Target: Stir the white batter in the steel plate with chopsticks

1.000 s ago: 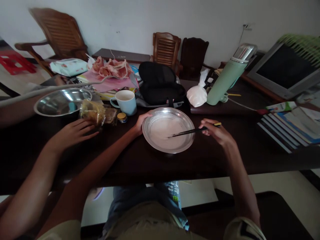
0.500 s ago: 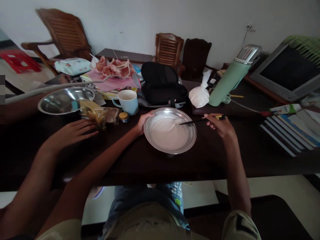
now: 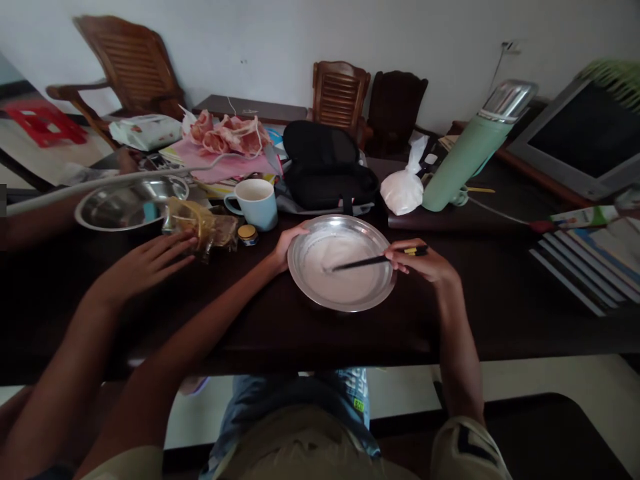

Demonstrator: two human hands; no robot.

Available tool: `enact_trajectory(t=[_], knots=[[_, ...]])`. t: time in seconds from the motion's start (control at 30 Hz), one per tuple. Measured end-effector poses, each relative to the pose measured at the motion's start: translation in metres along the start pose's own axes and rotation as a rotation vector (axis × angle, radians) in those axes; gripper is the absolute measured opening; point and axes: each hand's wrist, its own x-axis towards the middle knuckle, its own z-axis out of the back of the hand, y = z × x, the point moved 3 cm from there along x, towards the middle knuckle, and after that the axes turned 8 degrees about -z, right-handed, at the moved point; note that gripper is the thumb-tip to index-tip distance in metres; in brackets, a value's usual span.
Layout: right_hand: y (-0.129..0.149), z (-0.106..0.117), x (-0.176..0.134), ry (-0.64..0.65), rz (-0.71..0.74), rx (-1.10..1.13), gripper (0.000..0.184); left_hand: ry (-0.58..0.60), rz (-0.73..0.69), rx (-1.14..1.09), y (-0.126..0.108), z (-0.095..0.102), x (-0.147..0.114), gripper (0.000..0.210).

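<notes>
A shiny metal bowl rests on the dark table in front of me, with a milky white liquid in it. My left hand is closed on the bowl's left rim, thumb over the edge. Black chopsticks with a yellow mark near the upper end are gripped in my right hand over the right rim. Their tips dip into the liquid near the bowl's middle. Left of my left arm, another person's hand lies with spread fingers beside a clear plastic package.
Behind the bowl stand a light blue mug, a small gold-lidded jar and an open black case. A tied white bag and green thermos are at back right. Another metal bowl sits left; books lie right.
My right hand has moved left and slightly down, carrying the chopstick tips leftward and nearer to me through the liquid. My left hand still holds the rim.
</notes>
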Motion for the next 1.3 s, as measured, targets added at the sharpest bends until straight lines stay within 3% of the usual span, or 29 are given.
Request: enact_trajectory(t=[0.07,0.17,0.2,0.33,0.37,0.5,0.53,0.67,0.7,0.83,0.87,0.97,1.0,1.13,1.17,1.3], knots=[[-0.001,0.003,-0.002,-0.026,-0.017,-0.010,0.028,0.003,-0.006,-0.033,0.005,-0.002,-0.001,0.038],[0.000,0.013,-0.004,-0.320,0.009,0.040,0.028,-0.001,0.002,-0.090,0.011,-0.004,-0.002,0.039],[0.001,0.012,-0.005,-0.339,0.029,0.042,0.029,-0.002,0.010,-0.105,0.012,-0.005,-0.002,0.039],[0.003,-0.004,-0.009,0.000,0.040,-0.042,0.031,-0.016,0.051,-0.140,0.012,-0.005,-0.002,0.039],[0.002,-0.003,-0.012,0.020,0.025,-0.046,0.031,-0.017,0.051,-0.137,0.013,-0.005,-0.002,0.039],[0.000,0.013,-0.016,-0.300,0.021,0.045,0.029,0.012,0.008,-0.075,0.018,-0.006,-0.007,0.037],[0.001,0.013,-0.015,-0.313,0.038,0.056,0.028,0.017,-0.012,-0.062,0.020,-0.006,-0.008,0.036],[0.002,-0.002,-0.013,-0.017,0.048,-0.006,0.026,-0.031,0.008,-0.124,0.024,-0.004,-0.007,0.030],[0.002,-0.001,-0.015,-0.015,0.035,-0.008,0.026,-0.062,0.076,-0.177,0.024,-0.003,-0.006,0.030],[0.005,0.007,-0.017,-0.289,0.054,0.072,0.022,-0.124,0.261,-0.342,0.019,0.002,-0.005,0.032],[0.006,0.004,-0.016,-0.262,0.070,0.072,0.021,-0.124,0.272,-0.326,0.018,0.004,-0.007,0.031],[0.006,-0.008,-0.014,-0.001,0.057,0.028,0.023,-0.123,0.223,-0.174,0.022,0.009,-0.015,0.028],[0.005,-0.007,-0.015,0.015,0.039,0.033,0.023,-0.123,0.199,-0.116,0.026,0.010,-0.018,0.026],[0.002,0.008,-0.017,-0.317,0.043,0.128,0.021,-0.077,0.057,0.030,0.045,0.004,-0.027,0.017],[0.002,0.008,-0.017,-0.314,0.057,0.130,0.020,-0.074,0.015,0.062,0.048,0.002,-0.028,0.018],[0.002,-0.005,-0.015,0.015,0.012,0.067,0.023,-0.060,0.009,0.130,0.048,-0.006,-0.027,0.030]])
